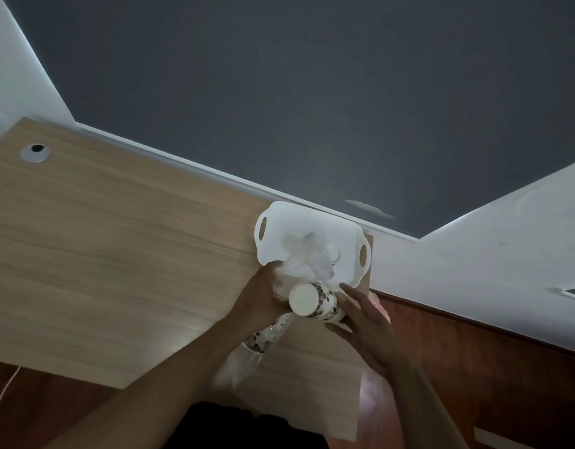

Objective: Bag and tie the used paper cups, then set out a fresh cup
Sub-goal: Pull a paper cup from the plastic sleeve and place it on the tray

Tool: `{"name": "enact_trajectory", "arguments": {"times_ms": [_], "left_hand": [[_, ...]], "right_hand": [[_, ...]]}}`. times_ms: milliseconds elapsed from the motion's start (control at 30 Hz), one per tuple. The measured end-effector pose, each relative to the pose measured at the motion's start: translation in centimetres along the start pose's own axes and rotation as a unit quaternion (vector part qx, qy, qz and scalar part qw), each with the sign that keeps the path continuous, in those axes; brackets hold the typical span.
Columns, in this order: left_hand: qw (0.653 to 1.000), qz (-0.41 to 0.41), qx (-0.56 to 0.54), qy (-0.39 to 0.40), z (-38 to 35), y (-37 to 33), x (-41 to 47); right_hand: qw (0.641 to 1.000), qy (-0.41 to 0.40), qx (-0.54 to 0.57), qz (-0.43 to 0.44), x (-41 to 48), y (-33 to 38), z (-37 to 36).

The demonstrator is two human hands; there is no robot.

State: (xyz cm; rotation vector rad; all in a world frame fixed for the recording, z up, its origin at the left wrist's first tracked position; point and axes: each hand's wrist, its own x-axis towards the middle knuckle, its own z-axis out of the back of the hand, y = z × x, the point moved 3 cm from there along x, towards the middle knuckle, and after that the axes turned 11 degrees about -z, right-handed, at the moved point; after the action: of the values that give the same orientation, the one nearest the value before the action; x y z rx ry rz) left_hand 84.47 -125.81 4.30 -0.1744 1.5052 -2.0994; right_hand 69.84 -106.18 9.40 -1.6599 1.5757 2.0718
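Note:
A paper cup (315, 303) with a brown bean pattern lies on its side above the table, its white bottom facing me. My right hand (364, 322) grips it from the right. My left hand (260, 296) holds the clear plastic bag (299, 264), whose crumpled top spreads over the white tray (279, 218). A second patterned cup (266, 335) shows inside thin plastic (240, 364) below my left wrist. A small white round lid-like piece (333, 252) rests on the tray beside the bag.
The light wooden table (117, 254) stretches left, with a round cable hole (35, 152) at its far left corner. The tray sits at the table's far right corner against a dark grey wall. Reddish-brown floor lies to the right and below.

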Motion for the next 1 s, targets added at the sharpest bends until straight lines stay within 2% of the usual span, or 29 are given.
{"name": "enact_trajectory", "arguments": {"times_ms": [100,233,333,467,533,633,733,867,1000], "left_hand": [[1.0,-0.009,0.01,0.003,-0.9,-0.8,0.5],[1.0,0.0,-0.012,-0.011,-2.3,-1.9,1.5],[1.0,0.006,-0.026,-0.016,-3.3,-2.4,2.3],[0.999,0.001,-0.049,0.02,-4.5,-4.2,3.1],[0.998,0.004,-0.057,0.037,-5.0,-4.9,3.4],[0.994,0.036,-0.099,0.019,-5.7,-4.8,4.1],[0.994,0.065,-0.083,0.002,-5.8,-4.1,4.3],[0.996,0.067,-0.059,0.004,-5.3,-3.2,4.8],[0.994,0.098,-0.053,-0.017,-3.9,-2.0,5.3]], "right_hand": [[0.997,-0.019,-0.073,0.02,0.4,-0.1,1.9],[0.999,-0.004,0.038,-0.029,0.2,-0.6,2.5],[0.999,0.017,0.046,-0.024,0.2,-0.6,3.0],[0.994,0.046,-0.102,0.01,0.5,-0.8,3.6],[0.991,0.014,-0.129,0.026,0.8,-0.4,3.6],[0.996,-0.044,-0.077,0.031,1.6,0.3,4.2],[0.996,-0.067,-0.054,0.027,2.8,0.5,4.9],[0.985,-0.08,-0.138,0.064,4.1,1.5,5.2],[0.981,-0.116,-0.132,0.079,6.3,2.7,5.3]]}}
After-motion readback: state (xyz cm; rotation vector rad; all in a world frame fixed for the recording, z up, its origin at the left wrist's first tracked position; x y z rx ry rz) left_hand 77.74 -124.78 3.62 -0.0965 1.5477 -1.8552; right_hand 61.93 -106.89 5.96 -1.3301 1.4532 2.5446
